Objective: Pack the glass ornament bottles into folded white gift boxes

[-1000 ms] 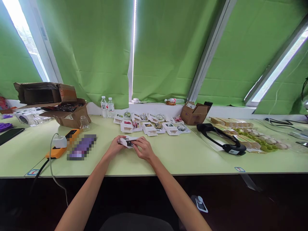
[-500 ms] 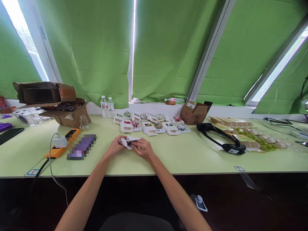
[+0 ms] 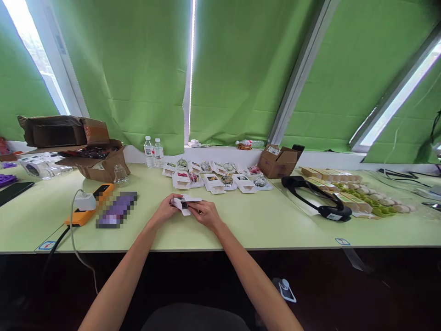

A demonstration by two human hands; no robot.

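Between my hands, just above the front part of the table, is a small white cardboard box (image 3: pixel 186 201) with its flaps open toward me. My left hand (image 3: pixel 167 208) is closed around the box's left side. On the right side, my right hand (image 3: pixel 206 214) grips it with bent fingers near the opening. Something dark shows inside, too small to make out. Beyond my hands lie several similar white boxes (image 3: pixel 214 183), each paired with a small round item in clear wrapping, such as the one with a yellowish middle (image 3: pixel 227 180).
Left of my hands are a blurred purple phone-like object (image 3: pixel 117 211), an orange power strip (image 3: pixel 84 216), a clear glass jar (image 3: pixel 120 175) and cardboard boxes (image 3: pixel 98 169). Two water bottles (image 3: pixel 149 152) stand behind. At right are a small carton (image 3: pixel 278 162), a black headset (image 3: pixel 319 200) and egg-like items (image 3: pixel 379 197).
A loose flap of the white box now hangs lower toward me, and my right fingers have shifted slightly at its opening. Everything else on the table stays put.
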